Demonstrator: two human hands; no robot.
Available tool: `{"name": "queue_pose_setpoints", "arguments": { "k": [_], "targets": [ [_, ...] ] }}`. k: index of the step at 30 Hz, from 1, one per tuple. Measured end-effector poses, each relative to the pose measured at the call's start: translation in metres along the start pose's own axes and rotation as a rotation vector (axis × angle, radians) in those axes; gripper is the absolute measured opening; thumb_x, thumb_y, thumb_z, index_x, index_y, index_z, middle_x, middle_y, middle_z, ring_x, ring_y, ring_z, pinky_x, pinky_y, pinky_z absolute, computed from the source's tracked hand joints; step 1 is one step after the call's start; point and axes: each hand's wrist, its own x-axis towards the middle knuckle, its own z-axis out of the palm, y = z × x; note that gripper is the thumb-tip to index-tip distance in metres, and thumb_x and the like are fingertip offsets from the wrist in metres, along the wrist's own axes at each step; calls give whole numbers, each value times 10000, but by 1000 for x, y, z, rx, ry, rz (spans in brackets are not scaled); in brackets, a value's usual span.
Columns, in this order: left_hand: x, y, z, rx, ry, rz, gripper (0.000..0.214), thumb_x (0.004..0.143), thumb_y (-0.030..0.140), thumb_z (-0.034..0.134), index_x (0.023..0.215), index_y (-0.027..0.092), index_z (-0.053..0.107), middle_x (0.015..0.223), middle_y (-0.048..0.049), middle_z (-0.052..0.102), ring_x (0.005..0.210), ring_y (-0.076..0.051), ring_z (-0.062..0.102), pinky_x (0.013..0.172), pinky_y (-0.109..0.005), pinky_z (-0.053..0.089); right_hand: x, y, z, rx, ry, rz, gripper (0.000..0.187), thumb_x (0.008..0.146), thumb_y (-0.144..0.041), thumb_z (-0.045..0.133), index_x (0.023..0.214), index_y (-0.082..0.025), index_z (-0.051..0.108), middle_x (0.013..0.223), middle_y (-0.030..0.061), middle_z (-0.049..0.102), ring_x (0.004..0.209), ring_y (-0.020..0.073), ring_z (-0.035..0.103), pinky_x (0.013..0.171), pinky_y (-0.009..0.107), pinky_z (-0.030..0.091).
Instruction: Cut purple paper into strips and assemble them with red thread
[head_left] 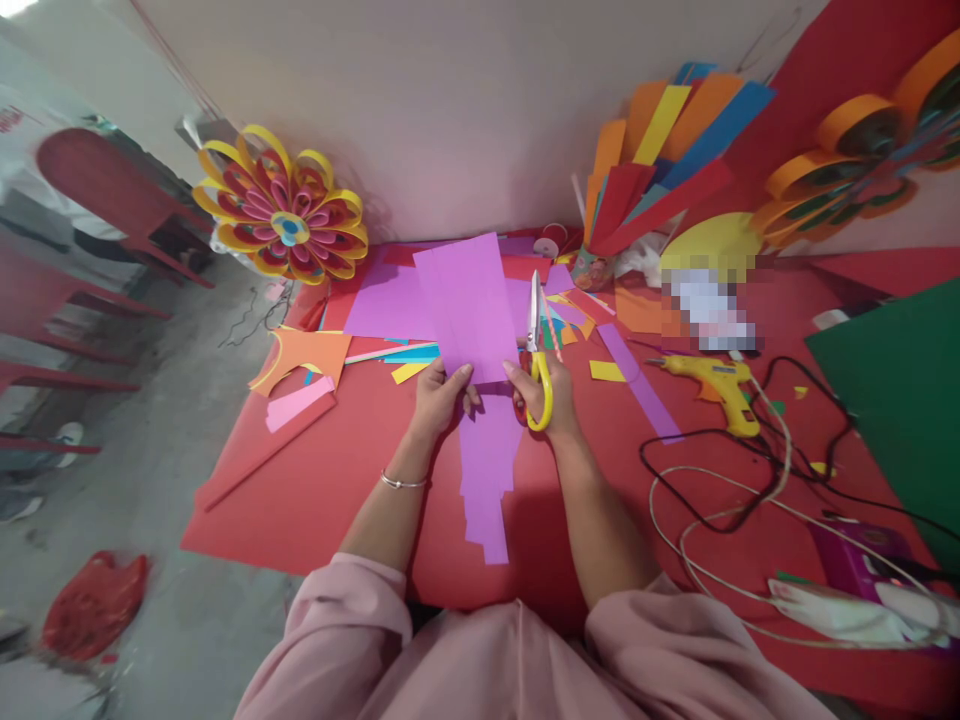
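A purple paper sheet [472, 310] is held up over the red-covered table, gripped along its lower edge by both hands. My left hand [442, 400] pinches the lower left corner between thumb and fingers. At the lower right corner, my right hand [551, 395] pinches the sheet with its thumb while also carrying scissors [538, 360] with yellow handles. The blades point away from me, beside the sheet. Under my hands lie several overlapping purple paper strips [486, 480]. Another large purple sheet [386, 300] rests behind, partly covered by the raised one.
A yellow glue gun [712, 385] lies at right among tangled cables [675, 480]. Behind stands a cup [592, 268] of coloured paper strips [660, 130]. A paper flower [289, 225] is at the back left. Orange offcuts [322, 355] and a single purple strip [637, 380] lie about.
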Motion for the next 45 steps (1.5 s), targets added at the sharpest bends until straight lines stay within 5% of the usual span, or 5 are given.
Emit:
{"name": "queue_pose_setpoints", "arguments": {
  "k": [6,18,25,38,45],
  "targets": [
    [0,0,0,-2,22,-4,410,839,509,839,939,182,614,509,25,666,316,-104,515,334,-184,391,1,2,0,-34,-6,7,634,831,-570,772,1349,-224,656,550,-88,517,429,157,550,463,307,507],
    [-2,1,1,-23,11,-15,409,815,501,856,933,180,631,519,18,669,334,-114,541,332,-187,388,5,7,-1,-228,41,-30,650,841,-501,744,1437,-267,636,826,45,731,655,251,698,601,397,596],
    [-1,-2,-2,-41,39,-19,340,788,422,861,855,177,636,524,20,657,354,-107,541,332,-187,382,4,6,1,-149,58,39,653,795,-431,796,1408,-260,647,684,-33,638,482,182,604,521,362,568],
    [-4,0,0,19,-14,-19,404,770,448,885,920,173,629,560,13,689,383,-131,586,391,-240,516,4,10,2,-165,53,26,717,803,-510,800,1431,-210,628,659,-55,627,503,179,648,516,322,563],
    [-3,0,0,-4,12,-21,379,810,472,857,907,176,641,537,25,659,369,-111,565,353,-192,416,3,4,0,-219,61,6,692,786,-507,804,1398,-218,657,739,-17,691,532,176,637,566,342,589]
  ]
}}
